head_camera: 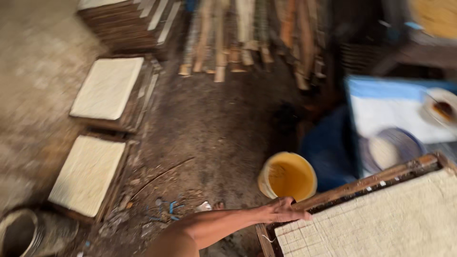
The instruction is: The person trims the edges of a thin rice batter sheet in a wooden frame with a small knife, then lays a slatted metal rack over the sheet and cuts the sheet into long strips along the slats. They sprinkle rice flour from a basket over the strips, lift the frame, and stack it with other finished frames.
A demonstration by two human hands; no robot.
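So my left hand (281, 211) has its fingers (291, 215) clamped over the near corner of a wooden-framed tray (362, 186), the kind with a woven mesh bed and a pale, scored sheet (381, 221) spread across it. The tray sits at the lower right of the view, its far rail running up toward the right edge. My right hand isn't in view at all, so I can't tell what it's doing.

Just beyond the corner I'm gripping there's a yellow bucket (287, 177) of orange-ish liquid on the dirt floor (209, 123), really near the frame. Over on the left, two more trays with the same pale sheet, one farther away (107, 87) and one closer (88, 173), lie flat on the ground, with a stack of empty frames (128, 21) behind them. A blue-edged board with a couple of plates (395, 107) is off to the right.

My take on doing this bit well: one corner grip on a wide frame looks wobbly, so I'd want support on the opposite side, keep it level so the sheet doesn't slide or crack along the score lines, and swing wide of that bucket. The picture's blurry, so details are rough.
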